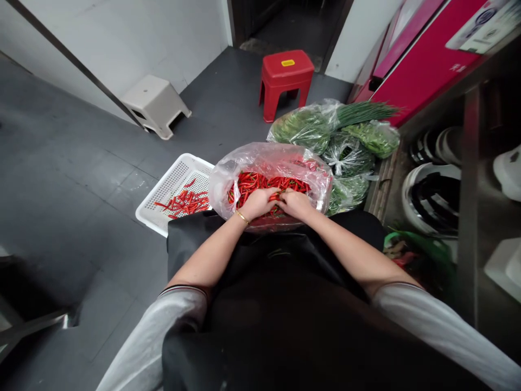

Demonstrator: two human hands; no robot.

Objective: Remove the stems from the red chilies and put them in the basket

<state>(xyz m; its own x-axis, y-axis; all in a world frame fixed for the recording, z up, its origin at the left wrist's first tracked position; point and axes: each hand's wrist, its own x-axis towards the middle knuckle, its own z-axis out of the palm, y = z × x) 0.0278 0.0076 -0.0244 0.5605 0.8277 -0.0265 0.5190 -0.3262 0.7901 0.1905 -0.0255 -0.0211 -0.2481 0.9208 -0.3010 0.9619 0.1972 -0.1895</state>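
A clear plastic bag (228, 174) full of small red chili peppers (252, 182) rests in front of my lap. Both hands are inside its mouth, close together. My left hand (258, 202), with a gold bracelet on the wrist, is closed on a red chili. My right hand (295, 203) pinches the same chili from the other side. A white perforated tray (163, 190) lies on the floor to the left of the bag, with several red chilies (185, 203) in it.
Bags of green vegetables (325, 130) lie behind the chili bag. A red stool (285, 76) and a grey stool (157, 103) stand on the dark floor. Stacked bowls (431, 190) and a metal shelf are at the right.
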